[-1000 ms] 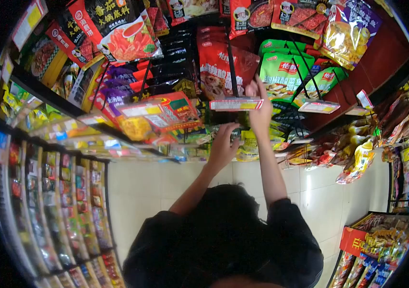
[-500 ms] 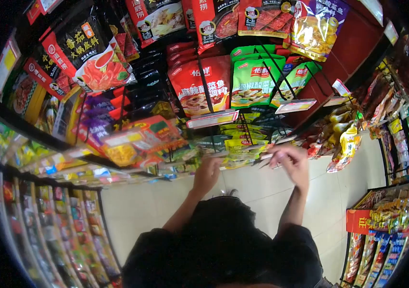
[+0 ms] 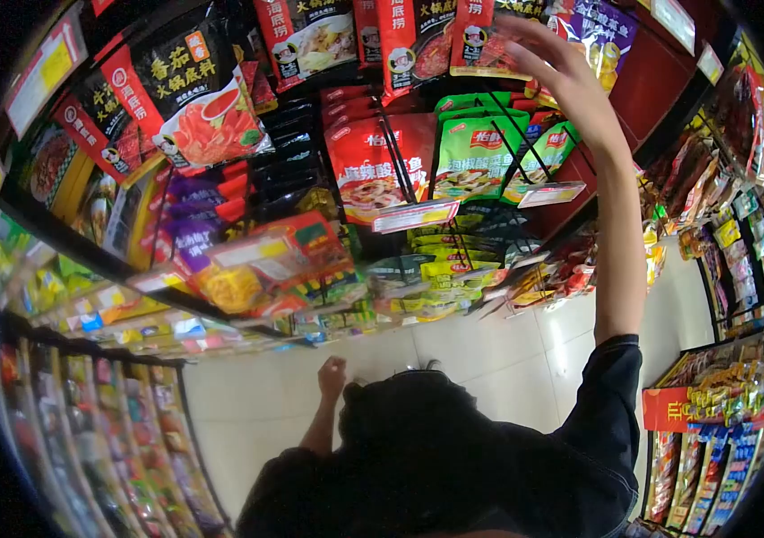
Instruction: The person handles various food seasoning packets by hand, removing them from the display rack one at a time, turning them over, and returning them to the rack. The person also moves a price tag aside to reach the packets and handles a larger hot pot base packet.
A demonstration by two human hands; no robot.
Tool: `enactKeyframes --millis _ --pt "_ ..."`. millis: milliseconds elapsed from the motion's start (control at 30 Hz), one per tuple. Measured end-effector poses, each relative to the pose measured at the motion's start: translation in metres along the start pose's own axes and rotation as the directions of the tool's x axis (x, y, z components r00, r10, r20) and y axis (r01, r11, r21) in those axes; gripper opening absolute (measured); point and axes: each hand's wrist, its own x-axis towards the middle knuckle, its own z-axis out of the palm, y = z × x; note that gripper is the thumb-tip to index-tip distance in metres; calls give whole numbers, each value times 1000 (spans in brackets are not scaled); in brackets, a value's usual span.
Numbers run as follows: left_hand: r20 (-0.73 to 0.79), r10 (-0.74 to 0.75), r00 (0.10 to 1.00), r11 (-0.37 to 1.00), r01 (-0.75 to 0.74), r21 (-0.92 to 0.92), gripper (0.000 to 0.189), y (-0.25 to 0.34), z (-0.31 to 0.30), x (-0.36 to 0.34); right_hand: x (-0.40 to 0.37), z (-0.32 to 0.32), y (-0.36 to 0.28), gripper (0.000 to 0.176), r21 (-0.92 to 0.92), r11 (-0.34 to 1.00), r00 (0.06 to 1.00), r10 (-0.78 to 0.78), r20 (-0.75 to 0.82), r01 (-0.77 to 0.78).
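Note:
My right hand (image 3: 556,67) is raised to the upper hooks with its fingers apart. It overlaps a red-and-black hotpot seasoning packet (image 3: 480,61) and is close to a purple packet (image 3: 619,31). Under it hang green seasoning pouches (image 3: 476,154) and a red pouch (image 3: 373,166), each behind a price tag. Low in front of my body, over the floor, my left hand (image 3: 332,377) is curled closed, and nothing shows in it.
Metal hooks with price tags (image 3: 416,216) stick out from the shelf. A tomato hotpot packet (image 3: 202,99) hangs at upper left. More packed racks (image 3: 104,430) stand at left, and a snack display with a red sign (image 3: 666,409) at right. Pale tiles (image 3: 480,354) form the floor.
My right hand has risen from the lower yellow packets to the upper row, its fingers spreading. My left hand has dropped away from the shelf toward my body.

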Motion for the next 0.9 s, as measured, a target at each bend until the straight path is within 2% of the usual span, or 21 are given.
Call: enactKeyframes --millis 33,67,100,133,167,200,300,333,367,400,433,467,500,533,567,600,633,667,767,800,900 --pt "-4 -106 994 993 106 -43 19 -44 0 -5 17 9 8 45 7 999 998 -46 37 45" --pt "-3 -211 978 974 210 -87 18 -101 5 -7 32 16 9 52 50 998 998 25 58 -28" --pt "117 -75 990 955 38 294 20 -159 2 -16 45 24 9 62 92 990 992 96 82 -103" --pt "277 3 961 776 -177 605 23 -194 -4 -25 56 28 11 73 132 975 980 165 110 -179" --pt "445 -180 877 614 -253 748 23 -197 -12 -36 64 32 16 72 107 976 979 184 84 -192" --pt "484 -263 835 732 -154 664 21 -205 -15 -50 71 38 25 71 82 975 978 200 62 -205" --pt "214 -465 859 865 388 319 23 -176 -17 -102 87 49 54 71 173 966 982 184 47 -190" --pt "279 -314 908 948 286 137 25 -191 -17 -110 88 52 56 72 175 967 981 193 -19 -187" --pt "295 -357 886 919 277 280 25 -203 -10 -112 90 55 58 73 174 967 976 201 -86 -184" --pt "305 -398 865 872 254 418 25 -184 -8 -115 94 58 67 72 52 988 969 151 -197 -144" --pt "314 -439 842 809 218 547 25 -182 -2 -116 95 60 65 71 127 985 980 136 -144 -118" --pt "304 -392 868 815 174 553 25 -180 2 -116 97 61 62 70 201 975 989 114 -94 -93" --pt "284 -292 913 838 101 536 26 -213 14 -112 100 60 59 69 273 959 995 87 -45 -72" --pt "256 -171 951 851 12 525 27 -239 25 -108 104 57 55 66 195 948 968 246 51 -251" --pt "216 -23 976 834 -101 543 28 -245 29 -107 101 64 55 66 247 946 973 225 -43 -208" --pt "173 121 978 788 -200 582 29 -237 31 -109 105 67 82 57 181 972 985 164 -55 -152" --pt "161 157 974 787 -222 575 29 -232 27 -107 111 66 109 55 115 989 993 103 -63 -96" --pt "152 195 969 784 -248 570 29 -236 27 -103 104 65 98 60 76 986 982 158 -99 -151" --pt "221 145 965 826 -241 510 26 -244 22 -86 87 55 79 54 -426 900 994 50 -101 -89" --pt "243 117 963 831 -229 507 25 -238 16 -85 79 53 79 44 -484 874 992 -15 -123 -46" --pt "310 28 950 824 -198 532 22 -223 4 -78 54 27 58 37 -395 918 971 -75 -229 -22"
